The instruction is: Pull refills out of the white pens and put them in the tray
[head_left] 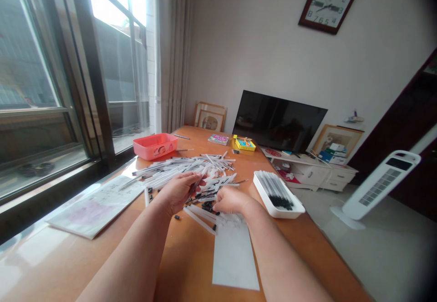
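black caps (206, 207) lie by right hand (231, 199), grip unclear; left hand (180, 190) pinches a tube (195, 185).

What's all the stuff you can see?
table: one, orange, centre
slim tubes: many, whitish, heaped mid-table
small caps: several, black, beside slim tubes
tray: one, white, table's right edge
black-ended tubes: many, clear, in tray
basket: one, coral, table's far left
booklet: one, pale, left on table
sheet: one, white, table's near side
magazine: one, pinkish, table's far end
carton: one, yellow, beside magazine
television: one, black, beyond table
cabinet: one, white, below television
framed pictures: several, brown, flanking television
boxes: several, blue and white, on cabinet
clock: one, brown, upper right
tower appliance: one, white, far right
window: one, dark frame, left
curtain: one, grey, beside window
left hand: one, fingers holding slim rod
right hand: one, fingers by small caps
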Action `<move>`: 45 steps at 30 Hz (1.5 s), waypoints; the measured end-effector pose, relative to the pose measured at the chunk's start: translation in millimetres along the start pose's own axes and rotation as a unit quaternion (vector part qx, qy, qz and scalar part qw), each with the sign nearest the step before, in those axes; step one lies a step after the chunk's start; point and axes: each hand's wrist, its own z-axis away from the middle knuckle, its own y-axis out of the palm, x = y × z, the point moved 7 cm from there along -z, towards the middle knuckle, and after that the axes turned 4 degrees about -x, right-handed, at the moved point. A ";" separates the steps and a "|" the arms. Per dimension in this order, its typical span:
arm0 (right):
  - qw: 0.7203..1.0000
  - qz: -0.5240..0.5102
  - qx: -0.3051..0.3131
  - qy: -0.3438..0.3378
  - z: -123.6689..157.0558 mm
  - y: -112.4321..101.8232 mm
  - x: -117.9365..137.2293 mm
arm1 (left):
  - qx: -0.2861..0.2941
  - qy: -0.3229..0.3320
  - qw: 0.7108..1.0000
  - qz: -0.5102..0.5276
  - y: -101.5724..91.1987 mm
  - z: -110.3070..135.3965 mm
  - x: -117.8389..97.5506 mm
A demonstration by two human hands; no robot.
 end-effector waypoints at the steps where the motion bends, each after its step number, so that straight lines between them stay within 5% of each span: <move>1: 1.000 0.001 -0.001 0.000 0.2 0.2 0.7 | 0.000 0.000 1.000 0.001 -0.4 -0.2 0.2; 13: 0.999 -0.011 -0.010 -0.035 -8.0 9.4 -2.0 | -0.001 -0.005 1.000 0.010 3.2 3.9 -4.3; 19: 0.995 -0.078 -0.040 -0.050 -5.1 -5.7 2.3 | 0.008 -0.004 1.000 0.006 4.0 3.0 -3.4; 26: 0.916 -0.369 -0.140 -0.072 8.3 -58.3 14.8 | 0.040 -0.005 0.999 -0.013 15.1 7.9 -3.6; 31: 0.871 -0.463 -0.138 -0.091 11.4 -67.0 19.7 | 0.082 -0.005 0.997 -0.015 27.3 16.1 -6.2; 45: 0.867 -0.473 -0.116 -0.105 6.6 -61.1 17.5 | 0.113 -0.018 0.993 -0.025 32.4 18.1 -3.8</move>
